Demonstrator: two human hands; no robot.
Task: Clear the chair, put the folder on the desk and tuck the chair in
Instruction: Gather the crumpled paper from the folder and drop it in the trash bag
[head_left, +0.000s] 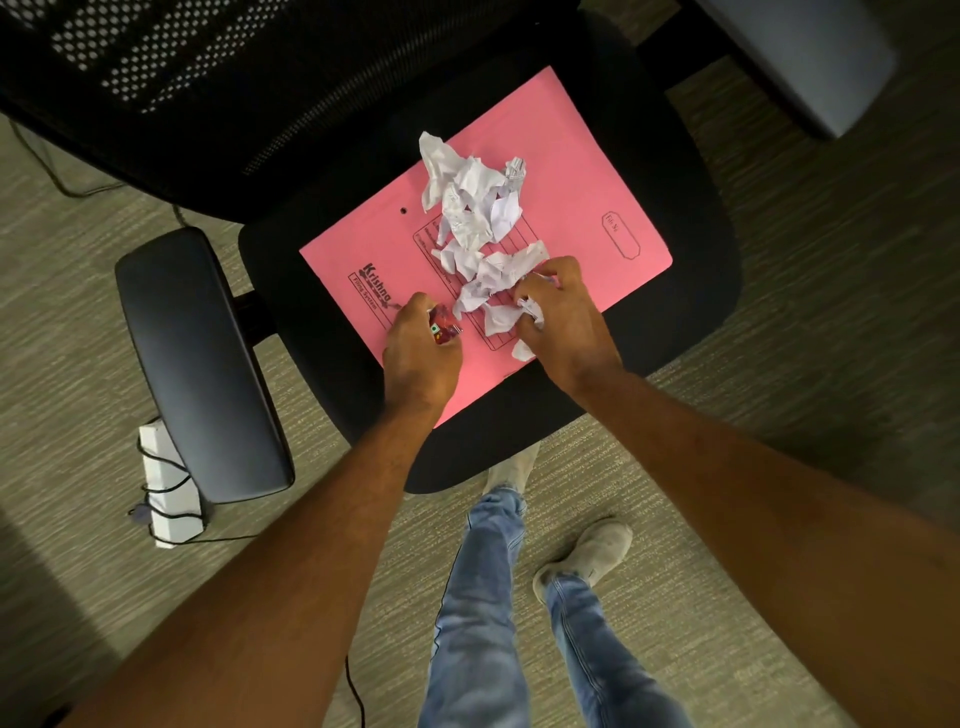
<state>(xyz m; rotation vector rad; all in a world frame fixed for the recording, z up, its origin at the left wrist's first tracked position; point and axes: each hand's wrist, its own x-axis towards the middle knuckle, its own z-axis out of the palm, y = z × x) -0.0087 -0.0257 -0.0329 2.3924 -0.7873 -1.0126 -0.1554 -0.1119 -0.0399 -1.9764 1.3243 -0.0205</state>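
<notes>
The pink folder (566, 171) lies flat on the chair seat (691, 291), its far-right half bare and open to reach; crumpled paper scraps (475, 208) clutter its middle; the mesh backrest (218, 88) walls off the far-left side; an armrest (200, 364) flanks the seat's left edge; both hands crowd the near edge among scraps; carpet (810, 332) right of the seat lies open.

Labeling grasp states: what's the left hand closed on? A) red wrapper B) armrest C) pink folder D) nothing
A: the left hand is curled around a crumpled red wrapper above the folder, while the right hand gathers white paper scraps.
</notes>
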